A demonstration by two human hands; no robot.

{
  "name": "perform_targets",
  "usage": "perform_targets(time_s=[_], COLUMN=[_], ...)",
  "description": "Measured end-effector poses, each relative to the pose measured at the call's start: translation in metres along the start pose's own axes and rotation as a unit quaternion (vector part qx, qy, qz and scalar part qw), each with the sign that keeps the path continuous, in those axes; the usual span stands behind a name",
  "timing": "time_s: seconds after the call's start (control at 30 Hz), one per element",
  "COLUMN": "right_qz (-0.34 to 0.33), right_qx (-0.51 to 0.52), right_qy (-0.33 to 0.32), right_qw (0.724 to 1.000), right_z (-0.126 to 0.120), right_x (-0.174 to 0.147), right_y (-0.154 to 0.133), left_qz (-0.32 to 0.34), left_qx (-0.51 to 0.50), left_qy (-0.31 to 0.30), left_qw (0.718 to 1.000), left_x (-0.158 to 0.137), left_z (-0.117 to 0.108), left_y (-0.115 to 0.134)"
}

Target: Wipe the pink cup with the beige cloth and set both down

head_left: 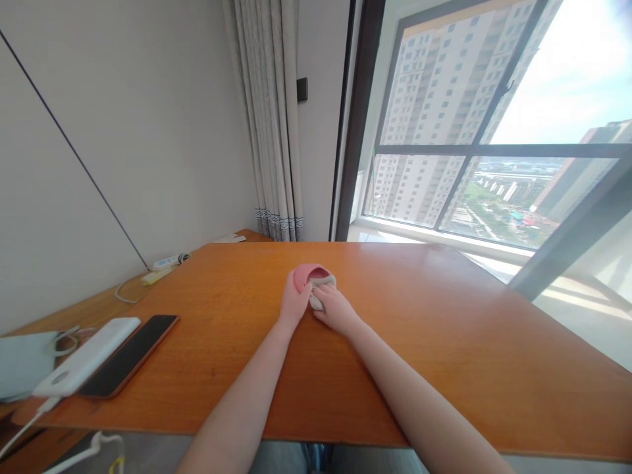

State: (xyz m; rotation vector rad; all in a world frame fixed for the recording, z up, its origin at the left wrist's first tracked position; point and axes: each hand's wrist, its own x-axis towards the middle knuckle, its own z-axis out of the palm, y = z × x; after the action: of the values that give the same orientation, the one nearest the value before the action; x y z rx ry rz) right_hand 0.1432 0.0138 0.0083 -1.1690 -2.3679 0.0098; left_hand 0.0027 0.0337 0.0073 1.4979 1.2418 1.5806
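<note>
A small pink bowl-like thing (302, 275), rounded and hollow, is tilted so that its opening faces right and toward me. My left hand (295, 299) is closed around its left side, with the thumb near the rim. My right hand (336, 309) is closed on a crumpled pale grey cloth (316, 303), pressed against the rim and partly inside the opening. Both hands meet above the middle of the wooden table (222, 342). My fingers hide the lower part of the pink thing and some of the cloth.
At the left edge lie a black phone (131, 355) and a white power bank (89, 355) with a cable (49, 405) plugged in. A power strip (170, 261) sits by the wall. Behind the table are a curtain (269, 118) and a large window (469, 151).
</note>
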Motion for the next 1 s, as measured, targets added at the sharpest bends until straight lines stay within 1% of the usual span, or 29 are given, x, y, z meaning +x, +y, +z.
perform_targets(time_s=[0.1, 0.17, 0.27, 0.37, 0.43, 0.5, 0.57, 0.67, 0.73, 0.8, 0.87, 0.9, 1.0], right_qz=[-0.01, -0.004, 0.02, 0.048, 0.044, 0.024, 0.013, 0.012, -0.002, -0.018, -0.025, -0.029, -0.034], right_qx=[-0.039, -0.062, -0.064, -0.049, -0.044, -0.033, -0.013, -0.002, -0.015, -0.025, -0.021, -0.016, -0.014], right_qy=[-0.025, -0.028, -0.018, 0.001, 0.004, -0.003, -0.02, -0.042, -0.032, -0.014, -0.004, 0.001, 0.037], right_qw=[0.999, 0.998, 0.998, 0.998, 0.998, 0.999, 1.0, 0.999, 0.999, 0.999, 0.999, 0.999, 0.999], right_z=[0.001, 0.002, 0.003, 0.003, 0.001, -0.002, -0.005, -0.01, -0.013, -0.016, -0.018, -0.018, -0.019], right_x=[0.0, 0.0, -0.001, -0.002, -0.003, -0.002, -0.001, 0.001, 0.001, 0.0, -0.001, -0.001, 0.0], right_y=[0.009, 0.012, 0.012, 0.008, 0.003, -0.001, -0.003, -0.002, 0.001, 0.004, 0.005, 0.004, 0.001], left_qz=[-0.025, -0.044, -0.083, -0.086, -0.072, -0.08, -0.116, -0.193, -0.237, -0.266, -0.273, -0.267, -0.228], left_qx=[0.021, 0.009, -0.039, -0.082, -0.095, -0.106, -0.117, -0.123, -0.117, -0.114, -0.136, -0.163, -0.281], left_qy=[-0.054, -0.067, -0.031, -0.008, -0.006, -0.003, -0.012, -0.043, -0.079, -0.112, -0.129, -0.131, -0.106], left_qw=[0.998, 0.997, 0.995, 0.993, 0.993, 0.991, 0.986, 0.972, 0.961, 0.951, 0.944, 0.941, 0.926], left_x=[0.006, 0.005, 0.0, -0.006, -0.005, -0.002, 0.002, 0.008, 0.01, 0.011, 0.009, 0.008, -0.002], left_z=[-0.005, -0.004, 0.004, 0.013, 0.015, 0.013, 0.007, -0.003, -0.008, -0.012, -0.013, -0.011, 0.001], left_y=[-0.004, -0.005, -0.007, -0.013, -0.018, -0.021, -0.022, -0.02, -0.016, -0.012, -0.006, -0.003, 0.005])
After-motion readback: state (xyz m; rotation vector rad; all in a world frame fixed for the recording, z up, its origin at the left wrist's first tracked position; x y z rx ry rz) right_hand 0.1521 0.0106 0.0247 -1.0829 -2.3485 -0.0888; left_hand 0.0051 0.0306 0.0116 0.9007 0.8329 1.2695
